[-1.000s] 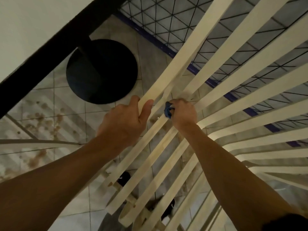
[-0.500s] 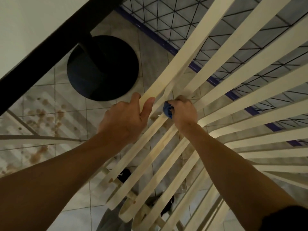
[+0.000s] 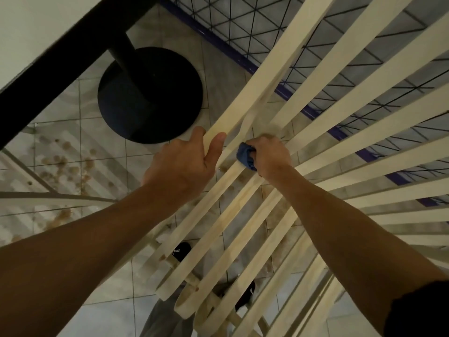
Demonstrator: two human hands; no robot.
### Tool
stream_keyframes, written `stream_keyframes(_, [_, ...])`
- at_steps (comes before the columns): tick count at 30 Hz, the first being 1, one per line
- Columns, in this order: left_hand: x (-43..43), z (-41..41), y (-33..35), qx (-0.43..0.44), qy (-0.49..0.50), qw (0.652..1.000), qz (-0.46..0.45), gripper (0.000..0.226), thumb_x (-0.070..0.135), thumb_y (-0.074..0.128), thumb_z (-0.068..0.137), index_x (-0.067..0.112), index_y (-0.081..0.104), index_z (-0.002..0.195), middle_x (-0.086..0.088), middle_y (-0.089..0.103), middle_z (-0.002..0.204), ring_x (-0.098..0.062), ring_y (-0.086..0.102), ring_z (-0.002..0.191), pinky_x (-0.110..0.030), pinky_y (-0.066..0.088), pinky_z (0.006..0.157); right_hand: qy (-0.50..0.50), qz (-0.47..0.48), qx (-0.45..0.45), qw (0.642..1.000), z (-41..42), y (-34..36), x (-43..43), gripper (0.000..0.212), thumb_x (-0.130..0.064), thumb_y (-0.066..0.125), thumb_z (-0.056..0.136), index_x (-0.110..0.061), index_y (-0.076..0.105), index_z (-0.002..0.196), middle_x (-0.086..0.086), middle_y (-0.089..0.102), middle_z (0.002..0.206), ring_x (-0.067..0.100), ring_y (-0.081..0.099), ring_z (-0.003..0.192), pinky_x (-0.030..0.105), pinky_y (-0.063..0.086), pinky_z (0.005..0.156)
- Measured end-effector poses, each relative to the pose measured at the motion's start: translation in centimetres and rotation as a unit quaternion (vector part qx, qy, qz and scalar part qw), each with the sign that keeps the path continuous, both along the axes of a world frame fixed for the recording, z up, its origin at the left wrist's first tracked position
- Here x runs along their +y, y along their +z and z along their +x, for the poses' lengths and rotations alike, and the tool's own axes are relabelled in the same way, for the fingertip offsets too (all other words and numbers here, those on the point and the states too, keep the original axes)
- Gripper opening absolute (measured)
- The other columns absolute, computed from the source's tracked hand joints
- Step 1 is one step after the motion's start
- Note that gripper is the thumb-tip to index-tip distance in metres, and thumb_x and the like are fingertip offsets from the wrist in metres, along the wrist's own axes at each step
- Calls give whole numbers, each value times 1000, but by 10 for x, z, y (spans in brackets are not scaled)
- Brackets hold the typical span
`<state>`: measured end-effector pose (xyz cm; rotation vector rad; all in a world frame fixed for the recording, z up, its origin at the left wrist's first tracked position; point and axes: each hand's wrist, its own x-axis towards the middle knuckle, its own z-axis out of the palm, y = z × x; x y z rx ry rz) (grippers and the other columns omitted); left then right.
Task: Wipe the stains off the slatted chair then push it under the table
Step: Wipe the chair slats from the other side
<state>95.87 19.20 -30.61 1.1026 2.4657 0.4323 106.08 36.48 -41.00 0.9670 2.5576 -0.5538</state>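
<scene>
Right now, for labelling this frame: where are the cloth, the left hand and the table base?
Cloth point(image 3: 244, 156): head view, bunched blue fold.
Left hand point(image 3: 183, 162): head view, back of hand.
Table base point(image 3: 165, 105): head view, black disc's top.

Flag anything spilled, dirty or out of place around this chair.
Brown splotches are scattered over the floor tiles left of the slatted chair, like a dried spill. More brownish marks show between the slats beside the blue cloth.
</scene>
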Motion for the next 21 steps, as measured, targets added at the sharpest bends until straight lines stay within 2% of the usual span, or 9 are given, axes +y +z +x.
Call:
stream_keyframes(3, [0,0,1,-2,-1,1000,7,58,68,8,89,23,41,105,-2,60,71,-15,61,57,-40,58,57,-19,17,37,999,6,-3,-13,36,-9,56,93,-24,64,124,8,62,109,29,59,101,29,40,70])
stream_keyframes(5, [0,1,3,-4,0,1000,3,55,68,8,88,24,38,102,-2,59,69,-16,61,56,-40,57,57,-39,-9,68,997,7,-7,-23,34,-8,57,92,-24,67,121,7,63,107,27,61,98,28,42,71])
stream_keyframes(7, [0,1,2,-4,5,1000,-2,59,70,6,87,24,39,104,-3,59,70,-18,61,59,-41,58,59,-17,-40,87,995,7,-10,-35,36,-6,60,87,-23,70,117,6,63,105,26,60,97,30,48,74])
stream_keyframes(12, [0,1,-1,-2,11,1000,-10,64,72,5,86,24,39,109,-4,60,74,-21,62,63,-43,58,62,40,-50,75,995,6,-8,-42,37,-8,63,87,-23,67,121,7,61,108,27,59,100,36,52,76])
stream_keyframes(16, [1,3,4,-1,2,1000,5,54,66,10,89,23,39,105,-5,62,75,-16,63,59,-40,58,58,20,-20,24,999,-5,-7,-11,34,-9,58,92,-20,65,124,9,61,114,29,60,104,33,48,80])
stream_keyframes(19, [1,2,4,-1,3,1000,6,62,66,9,89,19,43,111,-4,61,72,-16,62,57,-39,58,57,7,8,30,999,-11,-6,-12,31,-10,58,93,-16,65,122,12,59,115,31,58,107,37,49,90])
stream_keyframes(21, [1,2,3,-4,3,1000,8,65,68,8,87,19,43,111,-3,61,69,-16,62,56,-39,58,55,-19,5,46,999,-10,-9,-19,27,-10,55,94,-14,67,117,12,61,110,31,58,105,38,50,90])
